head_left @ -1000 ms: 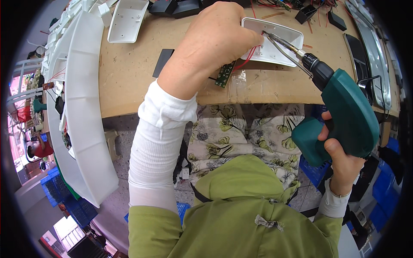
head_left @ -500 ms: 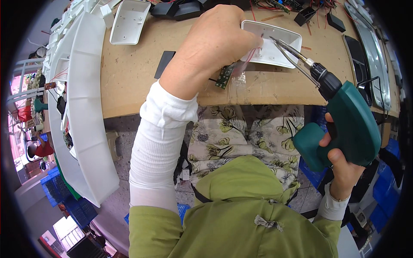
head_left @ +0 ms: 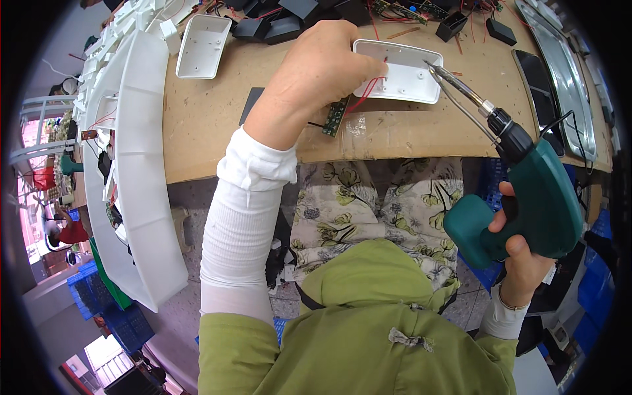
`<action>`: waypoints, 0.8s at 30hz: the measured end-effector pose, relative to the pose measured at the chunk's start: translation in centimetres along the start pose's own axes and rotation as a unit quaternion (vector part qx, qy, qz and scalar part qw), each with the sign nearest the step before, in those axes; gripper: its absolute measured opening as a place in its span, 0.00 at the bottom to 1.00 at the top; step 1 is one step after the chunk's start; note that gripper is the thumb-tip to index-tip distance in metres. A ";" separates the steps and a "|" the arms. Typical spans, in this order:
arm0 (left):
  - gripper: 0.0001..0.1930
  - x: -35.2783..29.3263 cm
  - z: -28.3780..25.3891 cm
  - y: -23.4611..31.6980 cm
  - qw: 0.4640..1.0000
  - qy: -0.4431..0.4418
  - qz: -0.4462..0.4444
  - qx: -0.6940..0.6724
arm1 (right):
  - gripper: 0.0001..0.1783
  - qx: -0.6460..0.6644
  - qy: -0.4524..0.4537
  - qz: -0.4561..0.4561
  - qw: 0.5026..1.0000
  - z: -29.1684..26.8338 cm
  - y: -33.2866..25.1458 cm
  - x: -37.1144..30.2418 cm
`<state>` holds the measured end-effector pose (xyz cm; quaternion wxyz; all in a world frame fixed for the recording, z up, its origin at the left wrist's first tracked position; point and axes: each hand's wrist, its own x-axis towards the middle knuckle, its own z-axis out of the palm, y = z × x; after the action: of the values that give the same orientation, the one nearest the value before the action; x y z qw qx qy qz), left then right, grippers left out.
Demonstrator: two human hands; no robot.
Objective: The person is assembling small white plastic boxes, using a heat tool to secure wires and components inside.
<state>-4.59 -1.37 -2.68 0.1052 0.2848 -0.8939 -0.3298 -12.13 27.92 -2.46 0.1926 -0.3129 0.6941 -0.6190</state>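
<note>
My left hand (head_left: pixel 327 71) is closed at the left end of a shallow white plastic case (head_left: pixel 413 77), its thumb over the inside; the other fingertips are hidden. Red wires (head_left: pixel 366 93) run from beside the thumb tip down to a small green circuit board (head_left: pixel 335 117), which sticks out below the hand near the table's front edge. In my right hand (head_left: pixel 525 263) is a dark green pistol-shaped soldering gun (head_left: pixel 548 197), gripped by its handle. Its metal tip, with a thin curved tube alongside, points into the case's right part, away from the thumb.
Another white case (head_left: pixel 203 49) lies at the far left. A dark flat piece (head_left: pixel 251 105) is partly behind my left wrist. Black boxes (head_left: pixel 268 27) and wired boards crowd the back edge. A white bin (head_left: pixel 141 178) stands along the left side, a metal tray (head_left: pixel 571 99) on the right.
The soldering gun's tip has drawn to the right, away from my left thumb. My left hand and the white case have shifted slightly left and nearer, baring more of the red wires.
</note>
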 end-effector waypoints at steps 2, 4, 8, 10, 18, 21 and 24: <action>0.17 0.1 0.1 0.1 1.000 -0.003 -0.001 -0.004 | 0.41 0.023 -0.017 0.011 1.000 -0.2 0.3 0.0; 0.17 0.2 0.0 0.2 1.000 -0.016 -0.014 -0.006 | 0.39 0.026 -0.030 0.018 0.999 -0.2 0.2 0.3; 0.18 0.0 -0.2 0.7 1.000 -0.021 -0.018 -0.003 | 0.36 0.019 -0.054 0.034 0.998 0.4 0.0 1.1; 0.17 -0.1 -0.1 0.8 1.000 -0.015 -0.011 -0.016 | 0.35 0.022 -0.062 0.030 0.997 0.5 0.1 1.4; 0.14 -0.3 0.2 0.6 1.000 -0.004 -0.017 -0.026 | 0.32 -0.019 -0.088 0.008 0.996 0.8 -0.7 2.3; 0.14 -0.3 0.3 0.3 0.999 0.004 -0.010 -0.032 | 0.30 -0.046 -0.088 0.012 0.995 0.9 -0.9 2.4; 0.14 -0.4 0.2 0.5 0.999 0.007 -0.004 -0.033 | 0.30 -0.048 -0.081 0.023 0.995 0.9 -1.0 2.4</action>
<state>-4.54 -0.72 -2.52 0.1193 0.2868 -0.8808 -0.3575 -13.12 25.63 -1.36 0.2469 -0.3544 0.7124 -0.5530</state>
